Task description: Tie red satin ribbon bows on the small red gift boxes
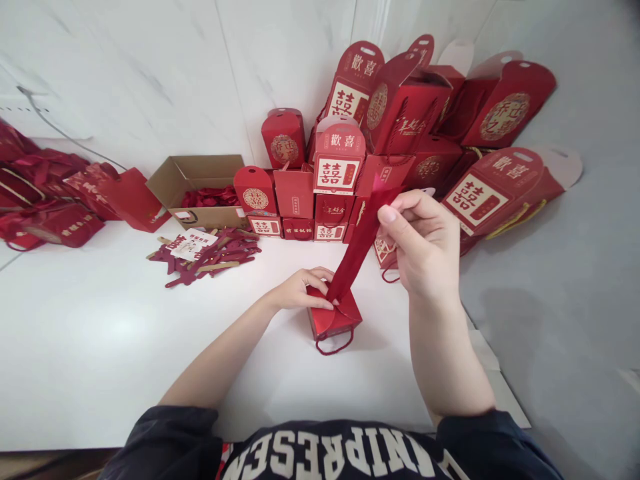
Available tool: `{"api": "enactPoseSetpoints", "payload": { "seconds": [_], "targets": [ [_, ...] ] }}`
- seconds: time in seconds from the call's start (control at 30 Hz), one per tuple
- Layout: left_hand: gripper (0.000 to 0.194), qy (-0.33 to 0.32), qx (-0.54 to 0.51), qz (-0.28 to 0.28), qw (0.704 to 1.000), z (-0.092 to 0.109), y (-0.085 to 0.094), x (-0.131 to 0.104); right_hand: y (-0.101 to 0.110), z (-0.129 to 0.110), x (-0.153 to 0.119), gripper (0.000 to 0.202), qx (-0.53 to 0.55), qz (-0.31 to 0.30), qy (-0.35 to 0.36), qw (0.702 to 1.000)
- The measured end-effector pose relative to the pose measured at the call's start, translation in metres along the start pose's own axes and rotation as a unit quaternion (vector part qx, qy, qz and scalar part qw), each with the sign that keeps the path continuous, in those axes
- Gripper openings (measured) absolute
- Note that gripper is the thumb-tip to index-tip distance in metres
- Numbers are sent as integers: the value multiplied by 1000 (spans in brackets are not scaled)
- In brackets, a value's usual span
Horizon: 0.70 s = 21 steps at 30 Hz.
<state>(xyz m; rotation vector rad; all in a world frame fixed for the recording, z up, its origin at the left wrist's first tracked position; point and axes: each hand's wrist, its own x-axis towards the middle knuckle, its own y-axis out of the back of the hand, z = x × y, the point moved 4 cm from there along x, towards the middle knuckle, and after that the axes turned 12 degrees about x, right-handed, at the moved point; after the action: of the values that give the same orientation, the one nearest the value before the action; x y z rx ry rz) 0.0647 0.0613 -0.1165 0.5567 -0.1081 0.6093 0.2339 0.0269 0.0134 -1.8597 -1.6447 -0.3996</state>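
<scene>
A small red gift box [334,323] stands on the white table, with a dark red cord handle [335,351] looping down at its near side. My left hand [304,289] grips the box top from the left, fingers and thumb around the foot of a wide red ribbon [361,238]. That ribbon rises from the box top, slanting up to the right. Its upper part is pinched between the thumb and index finger of my right hand [425,243], raised above the box. Whether my left fingertips also pinch the ribbon is hard to tell.
Red gift boxes [339,160] are stacked against the wall and to the right. A cardboard box [215,217] holds red ribbon. Before it lies a pile of dark red tags [220,257] with a white card [193,245]. More red bags [65,223] stand at left.
</scene>
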Motion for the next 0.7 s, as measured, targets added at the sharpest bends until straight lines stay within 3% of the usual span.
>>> {"api": "enactPoseSetpoints", "payload": {
  "seconds": [0.27, 0.43, 0.6, 0.7],
  "targets": [
    [13, -22, -10, 9, 1000, 62, 27, 6, -1, -13, -4, 11, -25, 7, 39, 999],
    [16, 5, 40, 7, 999, 47, 32, 7, -2, -20, -7, 12, -39, 3, 27, 999],
    [20, -22, 120, -37, 992, 31, 18, 5, 5, -13, -17, 13, -46, 7, -19, 999],
    [20, -28, 174, -30, 984, 28, 13, 5, 9, -11, -21, 14, -63, 7, -33, 997]
  ]
}}
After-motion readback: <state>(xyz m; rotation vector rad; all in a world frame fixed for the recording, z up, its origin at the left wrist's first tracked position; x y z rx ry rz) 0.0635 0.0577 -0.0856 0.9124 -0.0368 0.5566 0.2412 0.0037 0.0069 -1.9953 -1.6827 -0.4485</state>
